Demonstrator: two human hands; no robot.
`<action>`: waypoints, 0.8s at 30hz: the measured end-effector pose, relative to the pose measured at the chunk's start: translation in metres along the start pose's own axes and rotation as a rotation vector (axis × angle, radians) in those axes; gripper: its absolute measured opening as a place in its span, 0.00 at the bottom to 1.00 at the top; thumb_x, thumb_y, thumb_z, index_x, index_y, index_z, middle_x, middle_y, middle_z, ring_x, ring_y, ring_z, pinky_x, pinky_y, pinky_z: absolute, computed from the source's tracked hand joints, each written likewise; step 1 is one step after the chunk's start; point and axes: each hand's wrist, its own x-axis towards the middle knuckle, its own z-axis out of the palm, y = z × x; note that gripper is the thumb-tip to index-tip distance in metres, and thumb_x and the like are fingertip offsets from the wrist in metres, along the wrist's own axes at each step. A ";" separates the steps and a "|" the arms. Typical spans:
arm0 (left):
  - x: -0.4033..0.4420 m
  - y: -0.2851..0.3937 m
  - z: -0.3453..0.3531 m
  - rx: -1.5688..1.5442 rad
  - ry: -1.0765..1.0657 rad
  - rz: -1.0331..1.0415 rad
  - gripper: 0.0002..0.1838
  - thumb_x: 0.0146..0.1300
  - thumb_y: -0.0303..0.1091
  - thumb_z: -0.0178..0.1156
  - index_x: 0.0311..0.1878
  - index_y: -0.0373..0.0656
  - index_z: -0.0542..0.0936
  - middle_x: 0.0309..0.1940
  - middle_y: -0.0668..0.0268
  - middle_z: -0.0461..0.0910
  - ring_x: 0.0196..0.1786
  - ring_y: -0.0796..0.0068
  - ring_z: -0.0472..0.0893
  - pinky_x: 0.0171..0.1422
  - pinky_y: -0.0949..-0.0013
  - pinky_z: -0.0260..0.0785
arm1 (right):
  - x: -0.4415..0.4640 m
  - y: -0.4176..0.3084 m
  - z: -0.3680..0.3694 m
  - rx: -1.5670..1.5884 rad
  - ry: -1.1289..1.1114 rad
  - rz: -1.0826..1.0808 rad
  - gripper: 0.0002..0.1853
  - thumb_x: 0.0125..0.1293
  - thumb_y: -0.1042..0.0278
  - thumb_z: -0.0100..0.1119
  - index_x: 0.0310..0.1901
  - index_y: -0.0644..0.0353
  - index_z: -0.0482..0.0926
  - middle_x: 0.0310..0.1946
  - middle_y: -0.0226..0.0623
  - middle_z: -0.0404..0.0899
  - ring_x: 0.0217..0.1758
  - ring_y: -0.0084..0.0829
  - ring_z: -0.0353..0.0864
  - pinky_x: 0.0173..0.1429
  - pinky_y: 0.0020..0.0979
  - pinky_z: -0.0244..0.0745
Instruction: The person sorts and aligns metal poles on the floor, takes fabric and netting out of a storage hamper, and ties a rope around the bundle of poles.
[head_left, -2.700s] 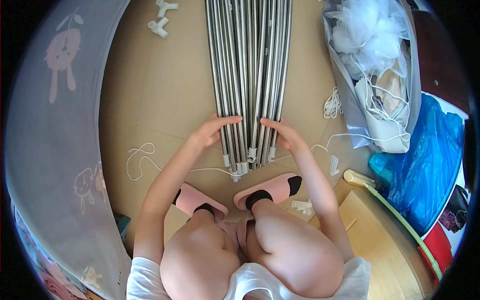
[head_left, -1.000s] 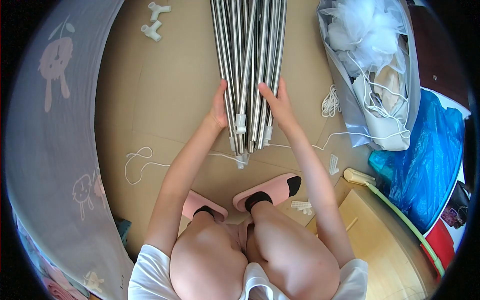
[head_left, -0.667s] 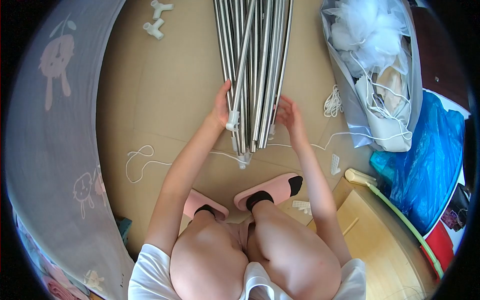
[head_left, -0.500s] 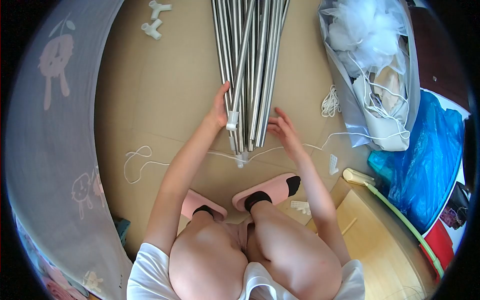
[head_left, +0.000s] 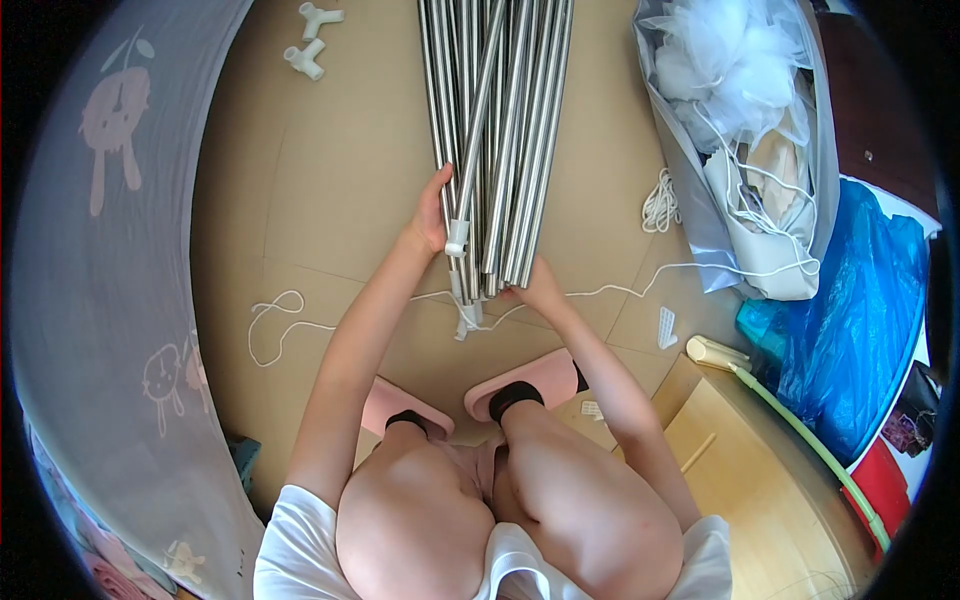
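both hands point(head_left: 486, 250) flank the metal poles point(head_left: 500, 140), forearms angled inward.

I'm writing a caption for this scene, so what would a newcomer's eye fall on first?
Most likely the bundle of shiny metal tubes in the upper middle, with the left hand at its left side and the right hand by its lower end. Next, perhaps, the crumpled blue plastic at right and the rabbit-patterned gray fabric curving down the left.
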 end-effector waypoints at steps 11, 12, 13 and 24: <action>0.000 0.001 -0.002 0.009 0.005 -0.027 0.25 0.56 0.51 0.53 0.46 0.39 0.75 0.39 0.58 0.79 0.41 0.62 0.79 0.50 0.57 0.71 | 0.029 -0.040 -0.039 0.567 -0.098 -0.096 0.20 0.67 0.53 0.38 0.51 0.59 0.69 0.39 0.31 0.75 0.36 0.24 0.75 0.44 0.29 0.72; 0.000 0.001 -0.003 0.010 0.008 -0.040 0.25 0.56 0.51 0.52 0.46 0.39 0.74 0.39 0.58 0.79 0.41 0.62 0.79 0.50 0.57 0.71 | 0.032 -0.046 -0.036 0.373 -0.003 -0.068 0.20 0.67 0.52 0.39 0.49 0.59 0.70 0.37 0.30 0.75 0.34 0.23 0.74 0.43 0.28 0.73; 0.000 0.001 -0.003 0.009 0.008 -0.039 0.25 0.56 0.51 0.52 0.46 0.39 0.74 0.39 0.58 0.79 0.41 0.62 0.79 0.50 0.57 0.71 | 0.036 -0.046 -0.037 0.372 -0.004 -0.068 0.20 0.67 0.52 0.39 0.49 0.59 0.70 0.37 0.30 0.75 0.34 0.23 0.74 0.43 0.28 0.73; 0.001 -0.003 -0.002 0.016 0.047 0.083 0.30 0.56 0.58 0.49 0.48 0.40 0.74 0.40 0.58 0.79 0.40 0.62 0.79 0.50 0.58 0.72 | 0.003 -0.006 -0.020 -0.091 -0.134 -0.160 0.16 0.68 0.60 0.40 0.46 0.64 0.71 0.31 0.30 0.75 0.31 0.21 0.75 0.38 0.25 0.73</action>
